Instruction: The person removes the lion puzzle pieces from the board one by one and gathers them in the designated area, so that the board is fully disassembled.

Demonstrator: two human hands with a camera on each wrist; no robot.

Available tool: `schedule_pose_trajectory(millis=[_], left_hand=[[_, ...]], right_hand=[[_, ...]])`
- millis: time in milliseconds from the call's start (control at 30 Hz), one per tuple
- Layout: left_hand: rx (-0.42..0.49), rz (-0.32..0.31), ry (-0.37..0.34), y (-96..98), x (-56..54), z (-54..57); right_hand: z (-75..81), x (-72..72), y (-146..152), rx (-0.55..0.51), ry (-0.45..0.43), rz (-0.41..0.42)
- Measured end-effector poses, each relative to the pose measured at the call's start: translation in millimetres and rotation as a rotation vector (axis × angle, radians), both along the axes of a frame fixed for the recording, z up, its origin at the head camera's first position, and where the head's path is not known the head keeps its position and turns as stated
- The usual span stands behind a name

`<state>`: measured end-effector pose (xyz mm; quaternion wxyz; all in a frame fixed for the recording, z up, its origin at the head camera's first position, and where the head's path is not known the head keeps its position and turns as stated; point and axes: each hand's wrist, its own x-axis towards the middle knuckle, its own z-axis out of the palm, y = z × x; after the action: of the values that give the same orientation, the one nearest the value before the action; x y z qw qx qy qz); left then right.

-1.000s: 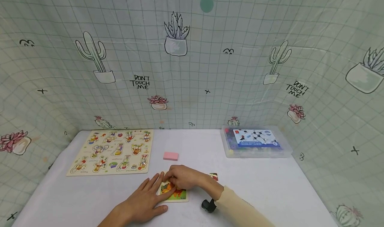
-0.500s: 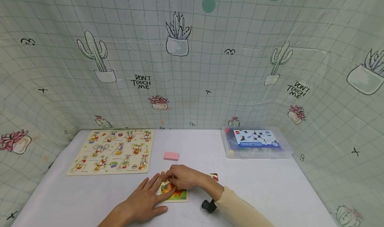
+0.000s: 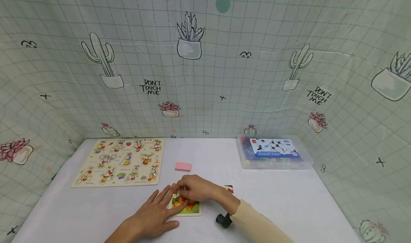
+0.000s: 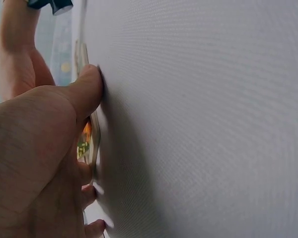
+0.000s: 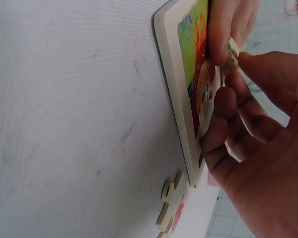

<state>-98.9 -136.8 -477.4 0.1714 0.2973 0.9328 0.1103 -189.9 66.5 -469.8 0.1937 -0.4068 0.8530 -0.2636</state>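
Note:
A small framed picture jigsaw lies near the front of the table, green, orange and red in its visible part. My left hand rests flat with fingers spread; its fingertips lie on the jigsaw's left side, the thumb on the cloth. Above the jigsaw's far part, my right hand pinches a small puzzle piece between thumb and index finger, close to a left fingertip. The other right fingers curl over the board. In the right wrist view, a loose puzzle piece lies beside the jigsaw's frame.
A large wooden puzzle board with several figures lies at the back left. A pink block sits beyond the hands. At the back right stands a clear plastic case. A black device is at the right wrist.
The right hand has lifted very slightly over the jigsaw. The left hand stays put on it.

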Motion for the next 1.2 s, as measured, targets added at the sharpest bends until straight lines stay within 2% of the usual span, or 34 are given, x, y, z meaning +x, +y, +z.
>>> schedule_pose_trajectory(millis=[233,400,867,1200], left_hand=[[-0.008,-0.009,0.015,-1.1,0.0,-1.9],[-0.022,-0.011,0.012,-0.5,-0.3,-1.4],[-0.002,-0.002,-0.001,0.0,0.8,-1.7],[-0.012,-0.018,0.029,-0.2,0.8,-1.6]], right_hand=[[0.2,0.0,-1.1,-0.040,-0.051,0.019],[0.6,1.7,-2.4,-0.058,-0.056,0.022],[-1.0,6.7,-2.3,-0.068,-0.021,-0.025],[8.8,1.0,0.4,-0.057,0.010,-0.061]])
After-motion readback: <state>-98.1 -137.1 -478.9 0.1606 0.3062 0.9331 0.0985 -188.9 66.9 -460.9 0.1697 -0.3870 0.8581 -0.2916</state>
